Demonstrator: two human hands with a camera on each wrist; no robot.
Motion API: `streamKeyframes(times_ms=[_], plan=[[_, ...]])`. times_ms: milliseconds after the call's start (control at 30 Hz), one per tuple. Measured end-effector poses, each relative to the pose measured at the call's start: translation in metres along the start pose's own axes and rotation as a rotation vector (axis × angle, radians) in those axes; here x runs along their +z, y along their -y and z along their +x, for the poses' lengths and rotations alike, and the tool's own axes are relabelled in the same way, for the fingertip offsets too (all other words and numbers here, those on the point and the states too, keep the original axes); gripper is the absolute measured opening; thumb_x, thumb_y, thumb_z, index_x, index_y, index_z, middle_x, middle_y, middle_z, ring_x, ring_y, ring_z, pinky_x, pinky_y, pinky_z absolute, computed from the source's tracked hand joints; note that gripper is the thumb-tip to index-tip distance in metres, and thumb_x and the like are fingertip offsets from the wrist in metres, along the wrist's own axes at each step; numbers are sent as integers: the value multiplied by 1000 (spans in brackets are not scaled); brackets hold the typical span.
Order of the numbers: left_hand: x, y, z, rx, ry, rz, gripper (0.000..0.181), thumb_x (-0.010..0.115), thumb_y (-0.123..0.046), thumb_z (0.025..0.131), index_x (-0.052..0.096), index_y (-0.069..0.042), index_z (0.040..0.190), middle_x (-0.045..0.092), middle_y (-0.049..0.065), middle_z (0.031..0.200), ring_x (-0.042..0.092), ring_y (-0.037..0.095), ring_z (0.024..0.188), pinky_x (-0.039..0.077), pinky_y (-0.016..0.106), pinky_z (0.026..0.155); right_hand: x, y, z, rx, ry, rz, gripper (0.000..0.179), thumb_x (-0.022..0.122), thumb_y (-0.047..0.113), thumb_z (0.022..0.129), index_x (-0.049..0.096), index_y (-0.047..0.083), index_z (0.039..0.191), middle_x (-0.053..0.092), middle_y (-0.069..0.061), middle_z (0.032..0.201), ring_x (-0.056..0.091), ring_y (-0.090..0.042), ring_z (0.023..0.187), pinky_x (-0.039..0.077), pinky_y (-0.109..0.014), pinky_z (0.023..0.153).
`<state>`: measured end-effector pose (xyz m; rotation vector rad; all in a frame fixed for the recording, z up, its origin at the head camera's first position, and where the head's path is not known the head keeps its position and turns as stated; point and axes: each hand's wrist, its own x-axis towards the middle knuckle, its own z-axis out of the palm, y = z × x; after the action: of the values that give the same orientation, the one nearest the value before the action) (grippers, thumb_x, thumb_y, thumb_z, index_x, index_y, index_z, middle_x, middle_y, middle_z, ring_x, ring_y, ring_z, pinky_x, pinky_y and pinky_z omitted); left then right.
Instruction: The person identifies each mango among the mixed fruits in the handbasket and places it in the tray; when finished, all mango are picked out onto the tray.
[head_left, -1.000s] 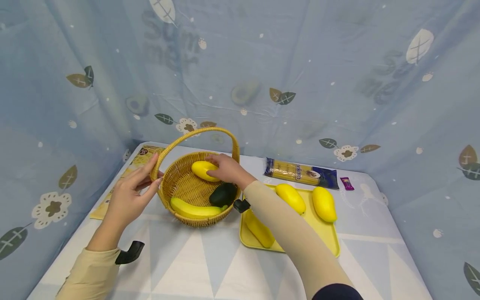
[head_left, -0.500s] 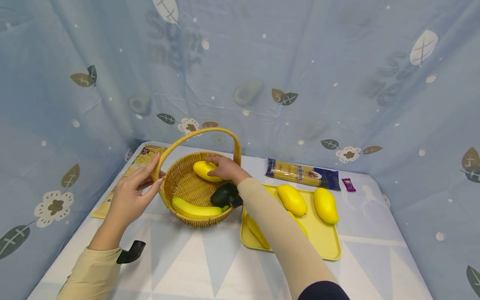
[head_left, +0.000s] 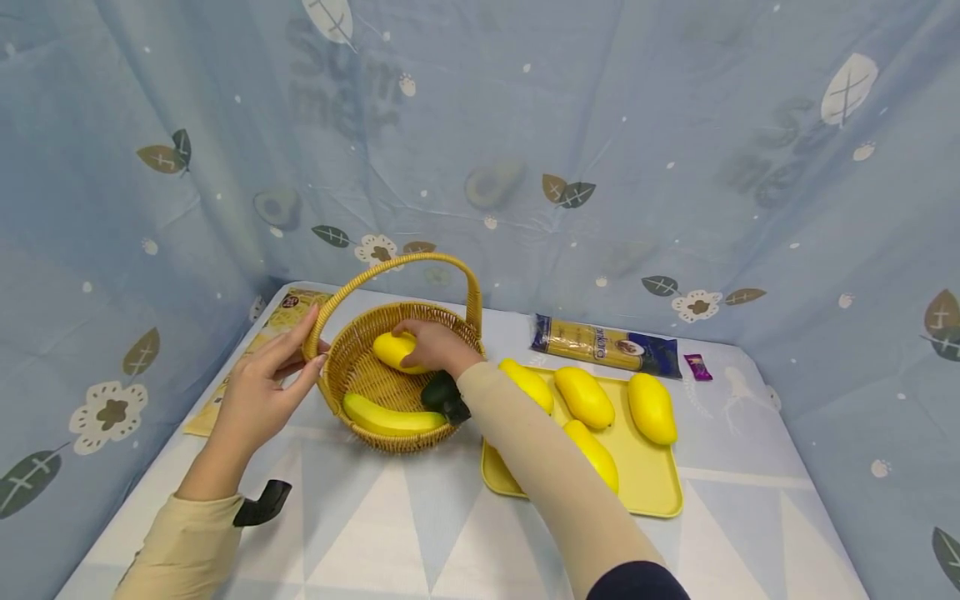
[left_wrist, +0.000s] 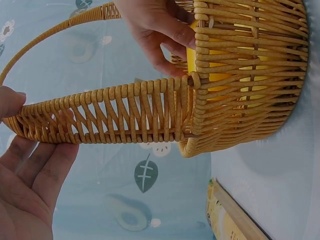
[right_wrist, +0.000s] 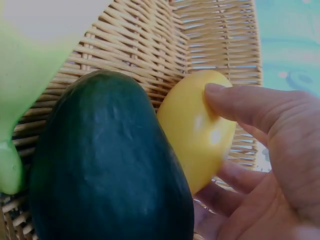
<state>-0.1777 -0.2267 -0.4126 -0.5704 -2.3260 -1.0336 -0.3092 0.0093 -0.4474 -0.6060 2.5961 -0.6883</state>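
A woven basket (head_left: 401,445) with a tall handle (head_left: 474,300) stands left of centre. My left hand (head_left: 262,392) pinches the near left side of that handle, thumb on one face and fingers on the other, as the left wrist view confirms. Inside the basket my right hand (head_left: 438,346) grips a yellow mango (right_wrist: 192,135), thumb on top and fingers beneath. Beside the mango lies a dark green avocado (right_wrist: 110,160), partly hidden in the head view by the right wrist's black camera mount. A banana (head_left: 390,418) lies along the basket's near wall.
To the right, a yellow tray (head_left: 648,492) bears several yellow mangoes (head_left: 583,397); the right forearm crosses over it. Behind the tray lie a pasta packet (head_left: 600,343) and a small purple sweet (head_left: 697,367). A flat yellow packet (head_left: 201,421) lies left of the basket.
My right hand has shifted the mango a little left and nearer inside the basket. The right forearm has swung left, uncovering more mangoes on the tray. The left hand stays on the handle.
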Motion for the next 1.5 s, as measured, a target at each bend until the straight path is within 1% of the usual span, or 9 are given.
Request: streamKeyframes(times_ms=[200, 367, 533, 767, 900, 1033, 1233, 1367, 1500], plan=[[0, -1, 0, 3, 1, 1, 78, 73, 11, 88, 45, -18, 155, 72, 8, 106, 55, -14, 102, 46, 4, 88, 0, 0, -2, 4, 16, -35, 57, 71, 28, 98, 50, 27, 150, 48, -2, 155, 49, -22, 136, 48, -35, 104], [1, -1, 0, -1, 1, -6, 78, 72, 11, 88, 45, -19, 155, 72, 8, 106, 56, -13, 102, 46, 4, 88, 1, 0, -2, 6, 13, -40, 58, 72, 29, 97, 50, 28, 151, 49, -3, 154, 48, -22, 136, 47, -34, 107], [1, -1, 0, -6, 3, -5, 77, 72, 9, 88, 45, -17, 155, 73, 8, 107, 56, -13, 102, 46, 4, 88, 1, -1, -3, -4, 5, -52, 57, 72, 29, 97, 51, 27, 150, 50, -3, 152, 49, -22, 135, 47, -35, 105], [1, -2, -1, -7, 1, 1, 81, 73, 9, 88, 44, -23, 156, 73, 8, 107, 56, -14, 102, 46, 4, 89, -2, -2, -5, -39, -21, -62, 57, 71, 31, 98, 51, 26, 150, 50, -3, 152, 48, -22, 137, 46, -36, 109], [1, -3, -1, -3, 0, 0, 81, 73, 10, 88, 44, -24, 156, 72, 7, 107, 56, -14, 102, 46, 4, 89, -4, 0, -9, -49, -31, -56, 57, 71, 32, 97, 51, 27, 151, 50, -2, 153, 47, -22, 138, 44, -38, 111], [1, -3, -1, -10, -1, 8, 82, 73, 9, 88, 44, -25, 156, 72, 8, 107, 55, -15, 102, 46, 4, 89, -5, 0, -14, -65, -50, -96, 57, 71, 34, 98, 50, 29, 151, 50, -2, 152, 46, -23, 138, 45, -38, 110], [0, -4, 0, -16, -4, 15, 82, 73, 9, 88, 44, -25, 156, 72, 8, 106, 55, -15, 102, 45, 3, 88, -5, -1, -25, -108, -83, -152, 57, 70, 37, 97, 50, 31, 151, 51, -4, 149, 48, -24, 135, 48, -39, 104], [0, -4, 0, -13, -2, 13, 82, 73, 9, 88, 43, -26, 156, 72, 7, 106, 55, -14, 102, 45, 3, 89, -7, -2, -36, -124, -98, -157, 59, 70, 38, 96, 49, 33, 151, 50, -6, 149, 56, -20, 119, 51, -35, 92], [-1, -4, 0, -15, 0, 14, 82, 73, 9, 88, 43, -25, 156, 72, 8, 107, 55, -13, 101, 45, 3, 89, -11, -2, -49, -135, -103, -133, 60, 70, 38, 96, 48, 35, 151, 48, -6, 151, 57, -18, 110, 50, -33, 84]])
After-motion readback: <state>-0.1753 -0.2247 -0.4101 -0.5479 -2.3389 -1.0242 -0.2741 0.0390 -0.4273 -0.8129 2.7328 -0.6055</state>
